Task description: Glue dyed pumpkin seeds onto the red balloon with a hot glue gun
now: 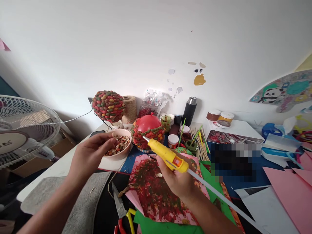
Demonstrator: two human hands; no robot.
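My right hand (179, 182) is wrapped round a yellow hot glue gun (168, 155), and a long white glue stick (219, 195) trails from its back end. The gun's metal nozzle points left at a red balloon (148, 123), whose lower part is covered with red, green and yellow painted peanut shells (143, 138). My left hand (95, 151) is at the near left rim of a pale pink bowl (119, 156) of coloured shell pieces. Its thumb and fingers are pinched together; what is between them, if anything, is hidden.
A finished-looking shell-covered ball (108, 105) stands back left, beside twine (129, 110). Scissors (119, 203) and paint-stained pink paper (158, 191) lie in front. Paint jars (173, 140), wooden sticks (198, 143) and a black thermos (190, 110) are behind. A fan (26, 130) stands left.
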